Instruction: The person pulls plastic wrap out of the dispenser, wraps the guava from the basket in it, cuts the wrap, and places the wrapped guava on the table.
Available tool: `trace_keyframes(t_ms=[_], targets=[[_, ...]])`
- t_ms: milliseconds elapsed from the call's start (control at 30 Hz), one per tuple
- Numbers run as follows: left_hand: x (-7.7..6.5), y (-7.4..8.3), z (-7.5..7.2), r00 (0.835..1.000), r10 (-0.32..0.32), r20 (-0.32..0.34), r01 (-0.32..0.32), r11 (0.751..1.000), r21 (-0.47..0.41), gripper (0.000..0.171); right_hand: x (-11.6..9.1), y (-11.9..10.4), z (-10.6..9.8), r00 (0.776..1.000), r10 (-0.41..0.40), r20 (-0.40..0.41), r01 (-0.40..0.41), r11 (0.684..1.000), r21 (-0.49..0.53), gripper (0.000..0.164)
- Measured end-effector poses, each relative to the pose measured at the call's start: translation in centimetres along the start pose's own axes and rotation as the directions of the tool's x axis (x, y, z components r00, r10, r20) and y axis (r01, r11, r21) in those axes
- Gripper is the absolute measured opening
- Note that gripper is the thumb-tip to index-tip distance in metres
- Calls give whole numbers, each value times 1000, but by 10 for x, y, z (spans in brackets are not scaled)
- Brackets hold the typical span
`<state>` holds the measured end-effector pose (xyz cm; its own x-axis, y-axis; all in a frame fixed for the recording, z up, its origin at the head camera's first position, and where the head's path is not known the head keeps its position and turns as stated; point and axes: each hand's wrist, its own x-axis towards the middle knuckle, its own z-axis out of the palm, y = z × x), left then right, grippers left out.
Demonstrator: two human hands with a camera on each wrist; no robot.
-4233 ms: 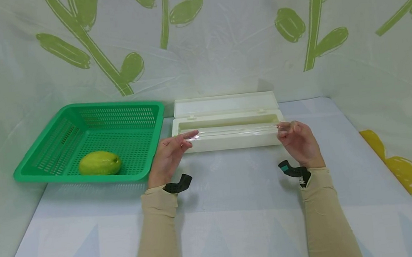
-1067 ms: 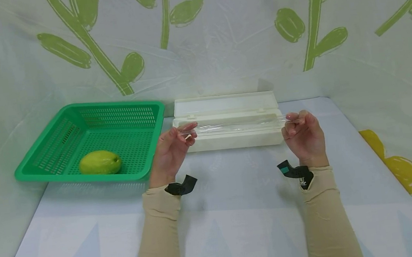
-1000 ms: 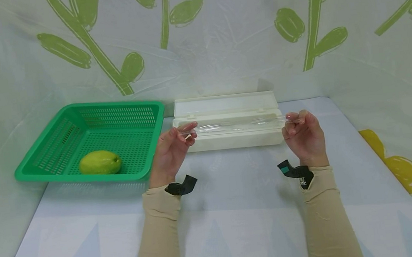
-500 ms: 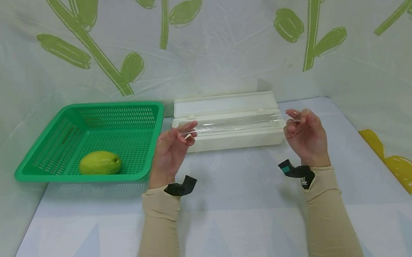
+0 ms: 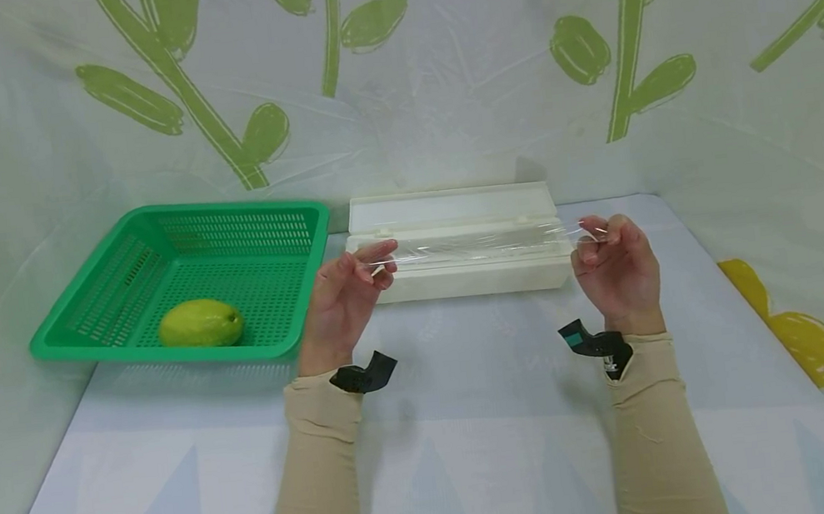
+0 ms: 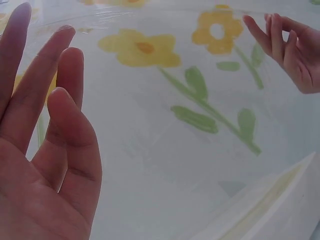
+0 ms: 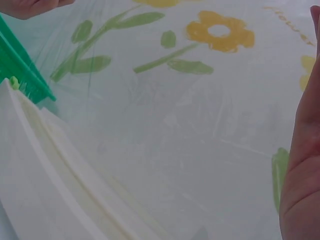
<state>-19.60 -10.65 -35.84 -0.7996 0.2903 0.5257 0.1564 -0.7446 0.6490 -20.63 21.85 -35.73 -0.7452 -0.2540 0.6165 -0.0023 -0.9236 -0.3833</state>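
Note:
A strip of clear plastic wrap [image 5: 474, 246] is stretched between my two hands, over the opening of a white box [image 5: 471, 281] whose lid stands up. My left hand [image 5: 338, 307] pinches the wrap's left end, its index finger reaching along the film. The right end is pinched in my right hand [image 5: 621, 281], its fingers curled. In the left wrist view, faint shiny creases of the wrap show near the fingertips of the left hand [image 6: 45, 165]. Only an edge of the right hand [image 7: 305, 165] shows in the right wrist view.
A green plastic basket [image 5: 276, 330] stands left of the box, near my left hand, with a yellow-green oval fruit [image 5: 200, 324] in it. A pale wall sheet with printed plants [image 5: 441, 103] rises behind. The table's right edge [image 5: 724, 283] lies beyond my right arm.
Since the earliest frame, both hands have risen a little, and the right hand has moved right. The wrap now spans wider, over the box's opening rather than its front. Basket and fruit stay put.

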Motion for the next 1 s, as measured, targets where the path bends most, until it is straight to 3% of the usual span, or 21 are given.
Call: trace_keyframes(t_ms=[267,500,1000], targets=[[0,0,3,1000,17,10,-17,1000,-12,28,2,-1,2,1000,-8,28,9,1000,-22,23],[1,0,5,999,42,29,-41,999,-34,28,0,-2,2,1000,8,5,-7,1000,-18,22],[2,3,11,999,38,30,-37,999,-38,28,1,-5,8,1000,-6,11,6,999,-34,23]])
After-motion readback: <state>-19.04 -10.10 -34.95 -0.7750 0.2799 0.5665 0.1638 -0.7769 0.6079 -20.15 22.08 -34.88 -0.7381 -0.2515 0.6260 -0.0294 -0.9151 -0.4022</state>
